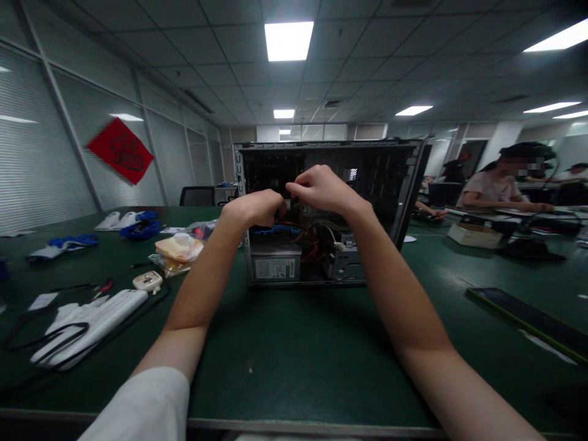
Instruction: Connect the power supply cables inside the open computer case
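An open desktop computer case (376,184) stands on the green table (294,361), its inside facing me. My left hand (260,207) reaches into its left half, fingers curled downward and closed; their tips are mostly hidden. Close beside it, my right hand (321,187) is closed in a pinch, thumb and forefinger pointing left; anything between them is too small to tell. Below my hands are a blue ribbed part (278,230), bundled cables (316,245), a power supply (274,266) with a label, and a metal drive cage (350,264).
Left on the table lie a white power strip (105,324) with black cords, a beige plug adapter (147,281), a plastic bag (179,250) and blue-and-white gloves (68,245). At right are a dark flat panel (523,312), a cardboard box (475,234) and a seated person (489,184).
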Available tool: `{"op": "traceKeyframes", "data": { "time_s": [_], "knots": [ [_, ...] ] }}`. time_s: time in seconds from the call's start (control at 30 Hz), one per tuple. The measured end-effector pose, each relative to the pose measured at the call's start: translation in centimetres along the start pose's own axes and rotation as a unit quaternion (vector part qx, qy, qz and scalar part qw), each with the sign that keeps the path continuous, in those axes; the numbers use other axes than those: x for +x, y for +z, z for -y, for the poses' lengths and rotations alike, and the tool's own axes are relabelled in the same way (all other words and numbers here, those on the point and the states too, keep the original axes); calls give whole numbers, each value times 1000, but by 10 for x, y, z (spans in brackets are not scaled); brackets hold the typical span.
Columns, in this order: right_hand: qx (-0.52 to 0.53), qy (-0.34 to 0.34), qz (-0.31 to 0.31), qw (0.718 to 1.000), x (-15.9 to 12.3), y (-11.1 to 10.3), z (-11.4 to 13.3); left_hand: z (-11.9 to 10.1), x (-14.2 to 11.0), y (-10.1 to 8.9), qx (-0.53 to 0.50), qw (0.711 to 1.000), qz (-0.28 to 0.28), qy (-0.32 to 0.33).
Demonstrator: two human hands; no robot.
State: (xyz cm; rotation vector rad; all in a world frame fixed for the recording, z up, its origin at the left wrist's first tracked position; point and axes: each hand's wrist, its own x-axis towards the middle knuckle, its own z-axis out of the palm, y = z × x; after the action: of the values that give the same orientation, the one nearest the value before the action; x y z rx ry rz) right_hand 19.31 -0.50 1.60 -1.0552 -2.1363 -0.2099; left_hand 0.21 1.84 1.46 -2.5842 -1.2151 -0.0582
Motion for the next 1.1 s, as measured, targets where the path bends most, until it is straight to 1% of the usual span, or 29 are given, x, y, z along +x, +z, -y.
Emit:
{"op": "traceKeyframes", "data": {
  "time_s": [0.1,0.33,0.5,0.57,0.77,0.87,0.97,1.03,1.1],
  "knots": [
    [1,4,19,1000,1,4,-2,0,3,2,-7,1000,2,-6],
    [13,39,99,994,2,11,-12,1,11,7,-15,1000,10,-3],
    [0,50,129,990,3,13,-17,8,15,12,-9,999,-3,54],
    [0,50,143,988,3,13,-18,11,16,13,0,998,-8,67],
    [-10,26,194,981,4,13,-18,11,15,14,19,998,-4,60],
    [-20,-10,226,974,5,16,-19,6,12,11,43,998,2,38],
    [-29,-52,268,962,6,19,-19,1,9,8,58,998,12,16],
    [-22,-67,293,953,6,20,-18,-1,7,7,48,998,23,18],
    [-15,-67,309,949,5,17,-16,0,4,5,16,999,13,40]
  ]
}}
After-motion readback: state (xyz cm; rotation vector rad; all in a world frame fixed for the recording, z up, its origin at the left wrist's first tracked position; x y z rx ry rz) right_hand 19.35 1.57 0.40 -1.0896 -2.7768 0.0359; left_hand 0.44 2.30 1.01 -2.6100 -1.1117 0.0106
